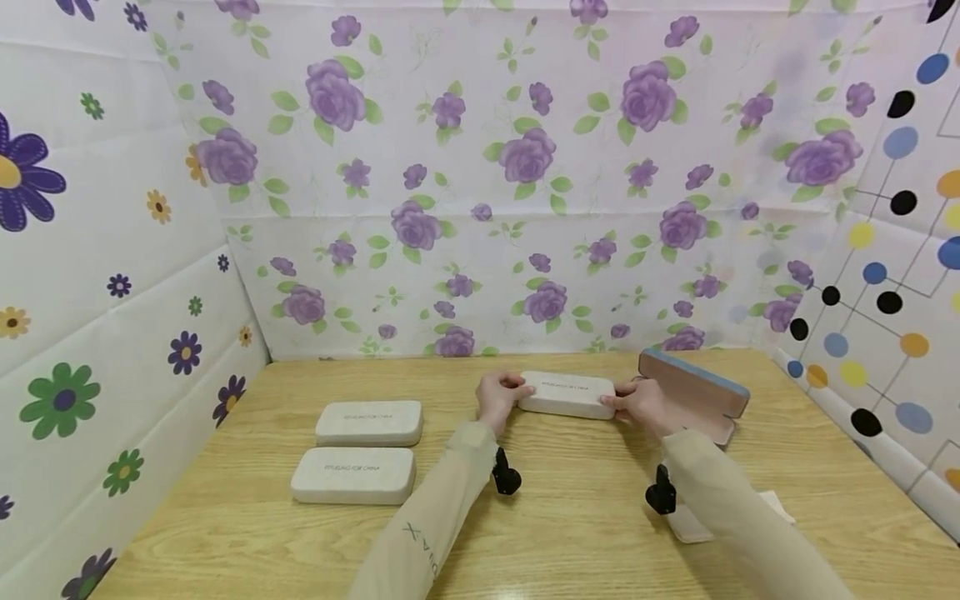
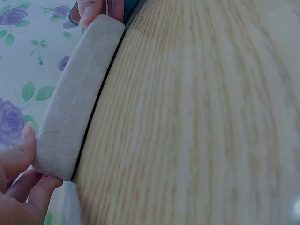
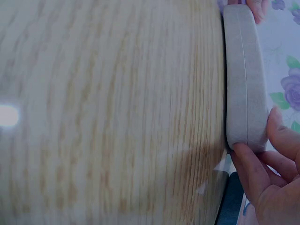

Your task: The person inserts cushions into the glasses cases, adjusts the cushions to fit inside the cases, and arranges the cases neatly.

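A closed white glasses case [image 1: 566,394] with small print on its lid is at the back middle of the table. My left hand [image 1: 497,402] grips its left end and my right hand [image 1: 645,403] its right end, thumbs on the lid's edge. In the left wrist view the case [image 2: 77,103] shows its long side with the thin seam where lid and base meet. From the right wrist the same case [image 3: 246,79] lies along the tabletop, fingers curled at its near end. Whether it touches the table is hard to tell.
Two more closed white cases, a rear one [image 1: 369,422] and a front one [image 1: 352,476], lie at the left. Behind my right hand stands an open case [image 1: 690,387], blue outside and pinkish inside. A pale flat cloth-like piece [image 1: 688,525] is partly under my right forearm.
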### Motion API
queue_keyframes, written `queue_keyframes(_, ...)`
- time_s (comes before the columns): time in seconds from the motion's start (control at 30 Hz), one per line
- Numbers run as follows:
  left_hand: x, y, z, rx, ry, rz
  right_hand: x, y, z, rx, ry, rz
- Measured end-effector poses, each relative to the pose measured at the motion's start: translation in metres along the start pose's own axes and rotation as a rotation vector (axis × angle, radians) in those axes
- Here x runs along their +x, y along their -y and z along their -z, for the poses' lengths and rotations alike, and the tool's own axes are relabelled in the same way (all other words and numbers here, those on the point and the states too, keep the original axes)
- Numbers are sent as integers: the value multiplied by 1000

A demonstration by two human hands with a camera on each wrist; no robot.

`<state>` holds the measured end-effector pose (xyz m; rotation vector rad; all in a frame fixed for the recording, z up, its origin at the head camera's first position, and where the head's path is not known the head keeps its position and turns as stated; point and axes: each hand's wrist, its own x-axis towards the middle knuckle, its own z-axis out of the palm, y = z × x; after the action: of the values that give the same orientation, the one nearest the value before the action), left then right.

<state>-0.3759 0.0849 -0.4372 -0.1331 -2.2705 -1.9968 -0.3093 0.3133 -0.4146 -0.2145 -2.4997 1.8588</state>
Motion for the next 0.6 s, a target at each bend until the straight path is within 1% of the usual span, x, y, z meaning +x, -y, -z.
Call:
queue_keyframes(0.13,-1,2,2,39,-13,1,0,-2,-4,-4,5,21)
queue_keyframes(0.33,0,2,6,91,10,16,-1,-5,-3,47,10,41)
queue_keyframes(0.47,-2,-3,12,119,39,6,1,-7,-1,86,43,20)
queue_keyframes(0.6,-3,-10,18,102,75,6,0,-2,-2,52,72,-7)
